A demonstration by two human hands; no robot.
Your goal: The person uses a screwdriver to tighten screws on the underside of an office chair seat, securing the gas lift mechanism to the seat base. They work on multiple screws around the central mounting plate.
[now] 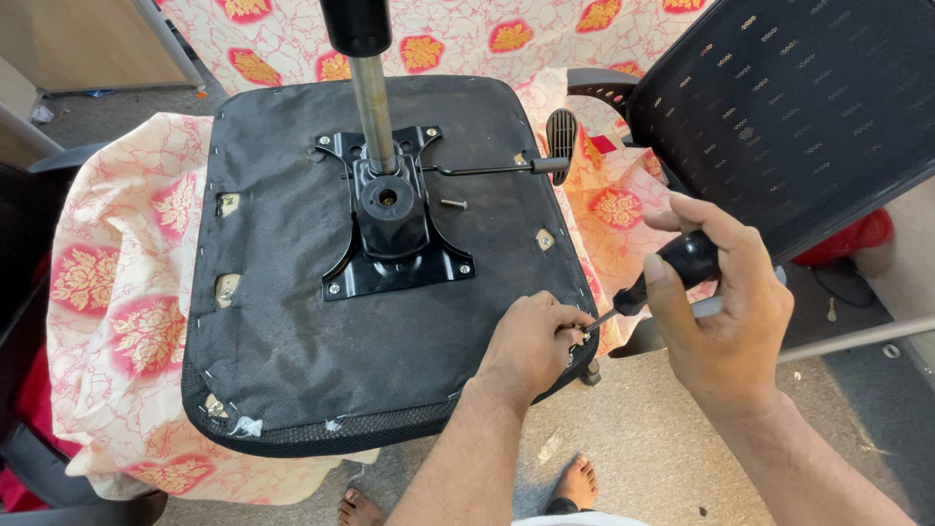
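An upturned office chair seat (292,321), its black fabric underside facing up, lies on a surface draped in a floral cloth (117,292) of cream, pink and gold. A black mesh chair backrest (789,107) leans at the upper right. Bolted to the seat's middle is a black metal mounting plate (390,263) with a steel gas-lift column (372,107) rising from it and a lever (487,169) running right. The right hand (726,312) has its fingers wrapped around the black handle of a screwdriver (672,268), tip aimed at the seat's right edge. There, the left hand (536,346) has its fingers pinched on a small screw (582,335). A loose bolt (454,204) lies just beside the plate.
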